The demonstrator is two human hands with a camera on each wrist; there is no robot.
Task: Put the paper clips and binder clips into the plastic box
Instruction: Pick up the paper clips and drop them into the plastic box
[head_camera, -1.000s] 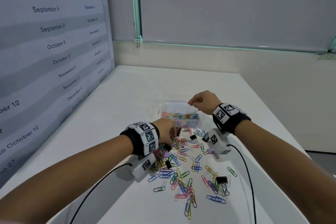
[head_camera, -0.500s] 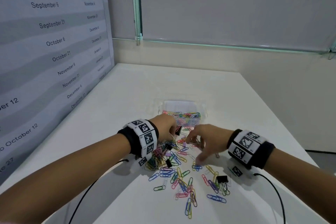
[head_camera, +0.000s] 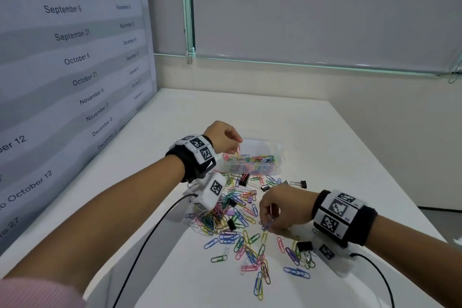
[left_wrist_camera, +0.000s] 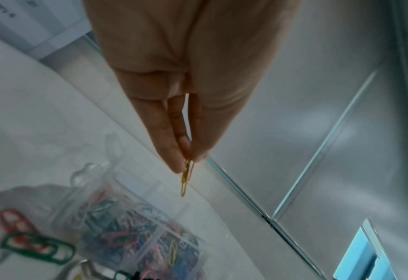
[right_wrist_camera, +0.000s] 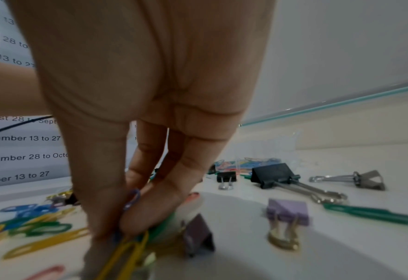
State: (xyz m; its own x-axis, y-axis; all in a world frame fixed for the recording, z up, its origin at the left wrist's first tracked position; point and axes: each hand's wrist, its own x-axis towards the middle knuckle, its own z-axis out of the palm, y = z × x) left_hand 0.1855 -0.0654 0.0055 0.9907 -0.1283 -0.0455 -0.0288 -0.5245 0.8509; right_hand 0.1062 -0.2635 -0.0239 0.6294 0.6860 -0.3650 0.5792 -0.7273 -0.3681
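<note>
The clear plastic box (head_camera: pixel 252 166) holds many coloured paper clips and stands at the far end of the pile (head_camera: pixel 237 217) of loose paper clips and binder clips on the white table. My left hand (head_camera: pixel 235 142) hovers over the box's left end and pinches a yellow paper clip (left_wrist_camera: pixel 185 180) that dangles above the box (left_wrist_camera: pixel 136 240). My right hand (head_camera: pixel 268 222) is low over the pile and pinches a blue paper clip (right_wrist_camera: pixel 132 199) between thumb and fingers, its fingertips down among yellow clips (right_wrist_camera: pixel 126 250).
Black binder clips (head_camera: pixel 301 184) and purple ones (right_wrist_camera: pixel 288 212) lie among the clips. A wall poster with dates (head_camera: pixel 62 57) borders the table's left side. The table's right edge (head_camera: pixel 390 170) drops off beside the pile. Cables (head_camera: pixel 150 237) trail from both wrist cameras.
My left hand has lifted from the pile to above the box with a yellow clip. My right hand has come back from the box, dropped onto the pile and taken a blue clip.
</note>
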